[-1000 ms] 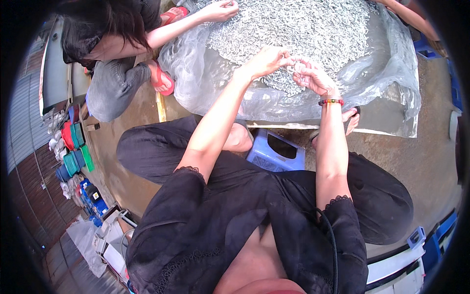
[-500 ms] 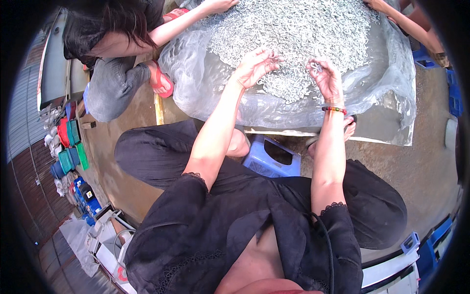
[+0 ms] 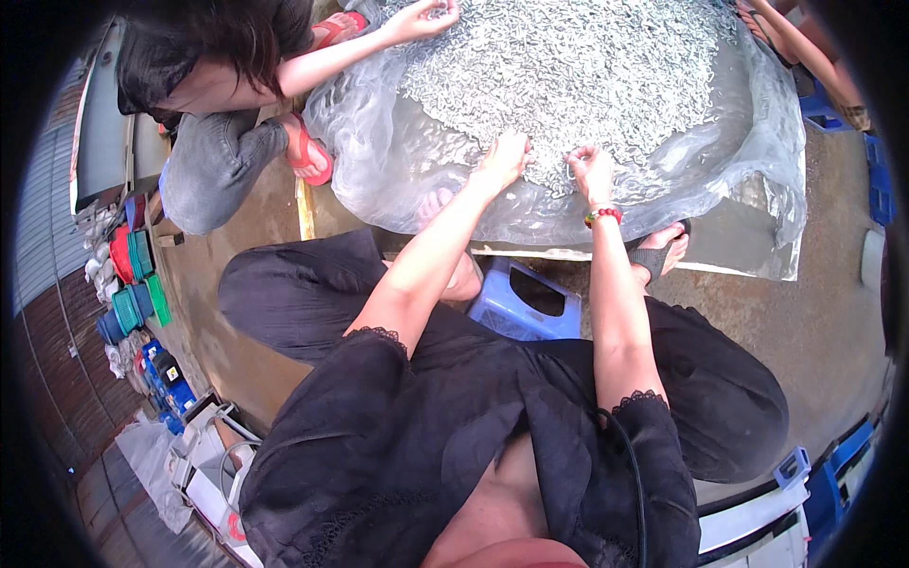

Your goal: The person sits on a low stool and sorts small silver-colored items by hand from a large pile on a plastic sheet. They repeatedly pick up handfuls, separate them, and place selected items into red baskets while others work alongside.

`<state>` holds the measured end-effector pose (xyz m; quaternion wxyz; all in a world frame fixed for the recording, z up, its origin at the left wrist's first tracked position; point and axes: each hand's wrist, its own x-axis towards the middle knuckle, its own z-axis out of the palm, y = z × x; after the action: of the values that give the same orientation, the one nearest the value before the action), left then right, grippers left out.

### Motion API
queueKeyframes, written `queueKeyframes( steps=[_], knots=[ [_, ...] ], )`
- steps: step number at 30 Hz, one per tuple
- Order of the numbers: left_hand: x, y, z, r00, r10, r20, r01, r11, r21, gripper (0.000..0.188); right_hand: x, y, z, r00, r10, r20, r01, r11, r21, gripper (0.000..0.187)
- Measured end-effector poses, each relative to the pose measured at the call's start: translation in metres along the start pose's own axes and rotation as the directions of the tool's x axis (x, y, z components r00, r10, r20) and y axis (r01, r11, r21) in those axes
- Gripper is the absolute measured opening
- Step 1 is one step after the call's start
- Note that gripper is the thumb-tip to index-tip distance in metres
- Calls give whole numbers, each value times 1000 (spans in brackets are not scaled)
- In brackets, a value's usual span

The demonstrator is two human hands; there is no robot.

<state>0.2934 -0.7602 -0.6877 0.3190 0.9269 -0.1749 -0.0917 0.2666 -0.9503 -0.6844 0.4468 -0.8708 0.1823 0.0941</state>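
Note:
A broad heap of small silvery, slightly curved pieces point(image 3: 568, 80) lies spread over clear plastic sheeting; they are too small to name surely. My left hand point(image 3: 505, 163) rests at the near edge of the heap, its fingers curled together and pointing down into the pieces. Whatever it pinches is hidden. Just to its right, my right hand point(image 3: 593, 174), with a beaded bracelet point(image 3: 603, 217) at the wrist, has thumb and fingers brought together over the same near edge. A small silvery piece shows at its fingertips.
The translucent sheeting point(image 3: 355, 161) bunches up around the heap. A blue plastic stool point(image 3: 525, 303) is beneath me. At upper left a co-worker's hand point(image 3: 423, 19) reaches to the heap; another person's arm point(image 3: 805, 52) comes from upper right. Colourful bins point(image 3: 133, 256) line the left side.
Both my hands have come down to the heap's near edge, the right one also leftward, and their fingers have closed. The left co-worker's hand has lifted back slightly.

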Motion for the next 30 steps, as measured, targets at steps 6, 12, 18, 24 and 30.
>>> queueKeyframes(
  steps=[6,12,18,24,30],
  knots=[
    [11,5,-34,951,-285,119,304,932,-195,19,17,11,-7,986,-25,-167,44,992,115,36],
    [-4,-3,-39,917,-398,-12,398,917,-14,36,27,-1,-3,997,-81,15,83,973,-216,28],
    [-16,-16,-15,973,-153,-173,184,967,176,33,15,15,-4,979,-122,-166,139,986,91,39],
    [2,13,-55,835,-494,241,549,771,-322,22,12,18,-32,985,107,135,-170,734,658,25],
    [14,36,-62,910,-269,315,408,716,-567,15,18,3,-11,992,-128,-14,126,987,-97,31]
  ],
)
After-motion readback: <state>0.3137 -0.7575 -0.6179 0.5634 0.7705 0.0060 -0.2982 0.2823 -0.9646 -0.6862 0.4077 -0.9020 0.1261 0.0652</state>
